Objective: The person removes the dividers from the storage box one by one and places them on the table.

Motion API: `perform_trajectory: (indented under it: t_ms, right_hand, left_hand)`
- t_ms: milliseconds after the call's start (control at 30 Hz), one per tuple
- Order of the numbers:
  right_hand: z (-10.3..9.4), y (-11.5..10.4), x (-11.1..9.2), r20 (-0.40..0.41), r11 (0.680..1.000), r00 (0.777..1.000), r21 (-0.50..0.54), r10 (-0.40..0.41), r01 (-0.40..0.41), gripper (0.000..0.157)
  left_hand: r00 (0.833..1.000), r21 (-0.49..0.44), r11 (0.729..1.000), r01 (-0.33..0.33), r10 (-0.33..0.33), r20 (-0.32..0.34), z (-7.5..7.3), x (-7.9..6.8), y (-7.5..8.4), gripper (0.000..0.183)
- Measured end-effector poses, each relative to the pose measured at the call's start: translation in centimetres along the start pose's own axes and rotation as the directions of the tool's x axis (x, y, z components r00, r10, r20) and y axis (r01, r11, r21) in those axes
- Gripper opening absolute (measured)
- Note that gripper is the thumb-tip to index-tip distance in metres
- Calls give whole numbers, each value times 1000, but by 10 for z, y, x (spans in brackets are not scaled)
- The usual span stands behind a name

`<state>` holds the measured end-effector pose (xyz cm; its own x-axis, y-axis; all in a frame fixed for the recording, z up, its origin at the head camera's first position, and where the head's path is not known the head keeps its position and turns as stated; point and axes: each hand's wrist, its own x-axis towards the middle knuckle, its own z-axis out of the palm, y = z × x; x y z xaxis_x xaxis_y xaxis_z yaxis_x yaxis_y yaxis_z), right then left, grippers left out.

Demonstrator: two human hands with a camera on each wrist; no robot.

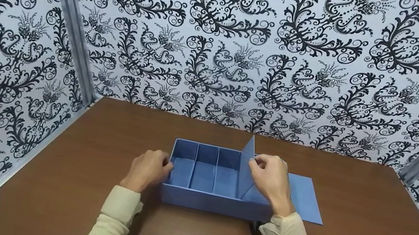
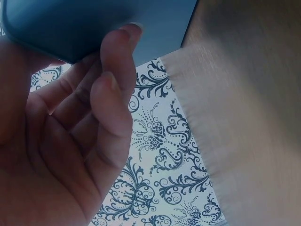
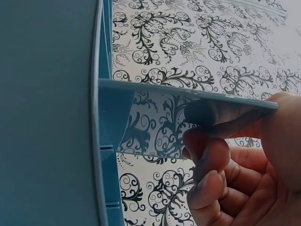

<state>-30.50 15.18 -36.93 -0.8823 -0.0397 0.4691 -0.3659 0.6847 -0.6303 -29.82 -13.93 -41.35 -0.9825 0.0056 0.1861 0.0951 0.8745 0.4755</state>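
Observation:
A long blue box (image 1: 211, 203) with several compartments stands on the table. My left hand (image 1: 147, 170) grips the box's left end wall, fingers curled over the rim. Close up in the left wrist view, that wall (image 2: 160, 28) lies against the curled fingers. My right hand (image 1: 271, 179) pinches a thin, flat blue divider (image 1: 246, 165), which stands in the box with its top well above the rim. The right wrist view shows this divider (image 3: 155, 120) between thumb and fingers, at the box wall (image 3: 47, 113). My right hand hides part of the box's right end.
A flat blue panel (image 1: 305, 199) lies on the brown table (image 1: 362, 230) just right of the box. A small black object (image 1: 255, 229) is partly hidden beside my right sleeve. Patterned walls (image 1: 229, 52) enclose the table at the back and sides.

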Motion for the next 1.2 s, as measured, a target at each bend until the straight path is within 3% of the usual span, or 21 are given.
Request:
perform_trajectory:
  t_ms: [1200]
  right_hand:
    - [-20,5,2,3,996,996,22,85,-85,17]
  left_hand:
    - [999,-5,1000,22,-22,26,1,0,0,20]
